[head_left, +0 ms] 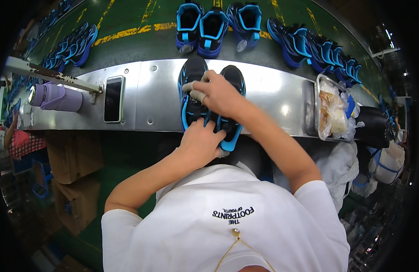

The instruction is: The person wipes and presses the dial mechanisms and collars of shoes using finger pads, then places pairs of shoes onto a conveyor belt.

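A pair of black and blue shoes lies side by side across the metal desk point(164, 90), toes pointing away from the person. The toe of the left shoe point(194, 68) comes up to the far edge, while the heel of the right shoe point(233, 75) reaches past the near one. To the left, a stretch of bare metal separates the shoes from a phone point(113, 99); to the right, a longer stretch runs to a metal tray point(317, 111) of plastic-wrapped items, the right forearm crossing above it.

The right hand point(218, 93) bends over the lace area of the left shoe, pale covers point(198, 95) on some of its fingers; whether they pinch anything cannot be told. The left hand point(199, 143) lies at the heel ends, fingers spread apart, its grip hidden.

The desk is shiny, with visible screws. A lilac bottle point(64, 97) lies near its left end, beside a worn metal bar point(53, 75). Beyond the far edge, a green surface point(141, 47) with yellow lines carries more shoes point(214, 29). Cardboard boxes point(73, 158) stand below left, and a white plastic bag point(341, 167) hangs below the tray.
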{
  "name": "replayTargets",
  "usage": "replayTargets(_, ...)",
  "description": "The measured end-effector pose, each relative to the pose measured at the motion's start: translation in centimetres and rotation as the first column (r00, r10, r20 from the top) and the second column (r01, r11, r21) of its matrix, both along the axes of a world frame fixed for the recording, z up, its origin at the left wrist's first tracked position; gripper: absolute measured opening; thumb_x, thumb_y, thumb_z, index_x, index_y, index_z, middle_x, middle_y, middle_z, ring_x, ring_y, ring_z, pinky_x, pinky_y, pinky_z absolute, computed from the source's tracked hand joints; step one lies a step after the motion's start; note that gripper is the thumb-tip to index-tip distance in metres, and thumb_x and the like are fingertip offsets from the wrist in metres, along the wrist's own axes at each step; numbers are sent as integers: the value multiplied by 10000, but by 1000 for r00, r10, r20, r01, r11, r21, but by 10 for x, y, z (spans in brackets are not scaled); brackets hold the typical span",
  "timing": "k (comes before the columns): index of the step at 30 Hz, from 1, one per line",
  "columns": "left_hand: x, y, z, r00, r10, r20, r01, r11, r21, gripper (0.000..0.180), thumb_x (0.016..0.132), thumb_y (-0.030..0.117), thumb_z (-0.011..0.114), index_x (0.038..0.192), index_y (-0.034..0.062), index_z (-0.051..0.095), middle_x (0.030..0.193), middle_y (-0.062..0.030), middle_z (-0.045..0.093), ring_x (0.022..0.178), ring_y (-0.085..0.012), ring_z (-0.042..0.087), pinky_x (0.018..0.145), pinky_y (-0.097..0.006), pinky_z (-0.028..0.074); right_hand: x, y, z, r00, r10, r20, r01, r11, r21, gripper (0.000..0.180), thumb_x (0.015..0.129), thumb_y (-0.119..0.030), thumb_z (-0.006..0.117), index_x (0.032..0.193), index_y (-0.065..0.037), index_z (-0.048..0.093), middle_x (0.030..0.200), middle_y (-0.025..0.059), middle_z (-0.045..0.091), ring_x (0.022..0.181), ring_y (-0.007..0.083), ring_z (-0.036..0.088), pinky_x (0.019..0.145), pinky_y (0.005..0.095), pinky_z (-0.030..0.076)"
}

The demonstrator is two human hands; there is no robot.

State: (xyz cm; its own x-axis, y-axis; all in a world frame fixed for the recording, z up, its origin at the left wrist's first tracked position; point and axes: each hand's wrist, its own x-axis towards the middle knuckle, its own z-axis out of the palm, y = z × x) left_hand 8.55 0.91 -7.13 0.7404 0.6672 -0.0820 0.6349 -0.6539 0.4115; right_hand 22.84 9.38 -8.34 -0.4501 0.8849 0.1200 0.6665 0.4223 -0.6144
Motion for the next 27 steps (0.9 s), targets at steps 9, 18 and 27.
replayTargets(9,-30,45,26,999,-11,48,14,997,-71,359,681,375,770,927,137,660,854,-94,606,853,-319,602,747,-432,493,36,15,34,985,-85,-149,61,986,-155,284,901,-242,663,1156,-120,692,949,127,620,856,229,602,784,339,488)
replayTargets(18,-124,186,58,960,260,-103,-233,947,223,430,679,393,797,938,77,665,779,-115,616,830,-321,609,747,-432,482,119,105,35,839,-482,254,521,846,-112,573,840,-419,696,1334,-170,548,1009,165,692,968,333,648,831,423,505)
replayTargets(27,-65,267,8,981,60,187,-118,941,317,481,723,69,701,1196,118,628,1158,-134,588,1115,-342,516,952,-426,397,204,151,2,603,-695,393,715,689,121,453,833,-423,690,1177,-131,649,990,162,699,991,355,648,839,442,513)
